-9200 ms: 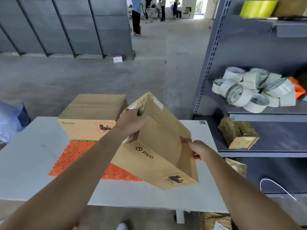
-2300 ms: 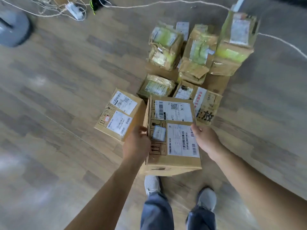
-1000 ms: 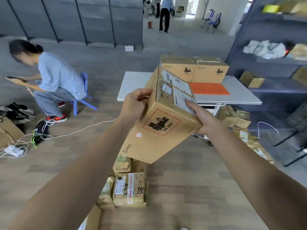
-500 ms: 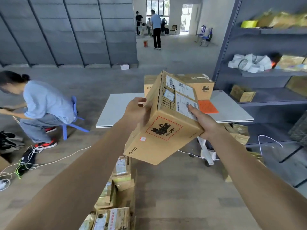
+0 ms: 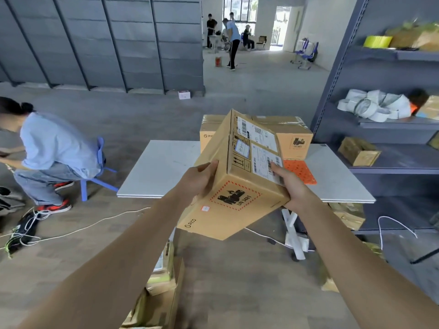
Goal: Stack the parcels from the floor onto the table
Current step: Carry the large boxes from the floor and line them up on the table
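I hold a tilted brown cardboard parcel (image 5: 237,186) with shipping labels and a red UN 3481 mark in the air, in front of the white table (image 5: 164,167). My left hand (image 5: 200,179) grips its left side and my right hand (image 5: 291,186) grips its right edge. Two brown parcels (image 5: 294,136) stand side by side at the table's far edge, partly hidden behind the held one. An orange mat (image 5: 299,170) lies on the table in front of them. More parcels (image 5: 161,288) lie on the floor below my arms.
A grey shelf rack (image 5: 392,129) with tape rolls and boxes stands right of the table. A person (image 5: 47,153) sits on a blue stool at the left, with cables (image 5: 71,231) across the floor. Wrapped packages (image 5: 349,214) lie under the table. People stand far behind.
I lifted the parcel from the floor pile, turned toward the table and came closer; the table looks larger now. Both hands keep the same hold on the parcel.
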### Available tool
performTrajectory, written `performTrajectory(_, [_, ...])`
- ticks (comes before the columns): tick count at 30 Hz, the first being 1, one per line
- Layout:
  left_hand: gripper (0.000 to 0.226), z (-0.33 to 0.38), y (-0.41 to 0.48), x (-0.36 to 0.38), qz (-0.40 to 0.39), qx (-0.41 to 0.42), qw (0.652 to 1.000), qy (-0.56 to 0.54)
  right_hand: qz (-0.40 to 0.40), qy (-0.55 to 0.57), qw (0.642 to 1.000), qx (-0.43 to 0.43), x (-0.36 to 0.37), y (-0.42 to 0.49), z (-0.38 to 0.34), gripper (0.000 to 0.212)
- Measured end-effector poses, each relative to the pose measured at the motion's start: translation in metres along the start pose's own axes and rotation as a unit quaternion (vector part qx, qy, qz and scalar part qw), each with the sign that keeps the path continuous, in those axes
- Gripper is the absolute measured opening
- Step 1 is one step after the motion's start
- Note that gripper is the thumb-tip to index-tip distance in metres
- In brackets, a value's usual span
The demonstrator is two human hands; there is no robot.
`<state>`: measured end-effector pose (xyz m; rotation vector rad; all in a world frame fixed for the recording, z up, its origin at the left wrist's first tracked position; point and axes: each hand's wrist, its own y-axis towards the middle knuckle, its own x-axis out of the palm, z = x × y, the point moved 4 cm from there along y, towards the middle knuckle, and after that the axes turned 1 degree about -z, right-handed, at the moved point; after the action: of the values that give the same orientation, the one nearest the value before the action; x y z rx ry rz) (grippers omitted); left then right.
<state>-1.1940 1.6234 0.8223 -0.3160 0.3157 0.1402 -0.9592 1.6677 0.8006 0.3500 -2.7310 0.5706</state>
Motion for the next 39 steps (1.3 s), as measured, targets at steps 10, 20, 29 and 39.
performTrajectory(10, [0.052,0.017,0.133,-0.01,-0.033,0.026,0.999,0.021,0.121,-0.149,0.981,-0.005,0.001,0.122,-0.028,0.028])
performTrajectory(20, [0.057,0.019,0.221,0.003,-0.053,0.057,0.993,0.091,0.135,-0.221,0.965,0.044,-0.003,0.201,-0.038,0.025])
performTrajectory(29, [0.047,0.031,0.243,0.057,-0.052,0.106,0.98,0.161,0.129,-0.479,0.867,-0.044,-0.017,0.226,-0.085,0.032])
performTrajectory(39, [0.054,0.038,0.237,0.098,-0.072,0.1,0.974,0.193,0.107,-0.541,0.834,0.017,-0.048,0.23,-0.09,0.073])
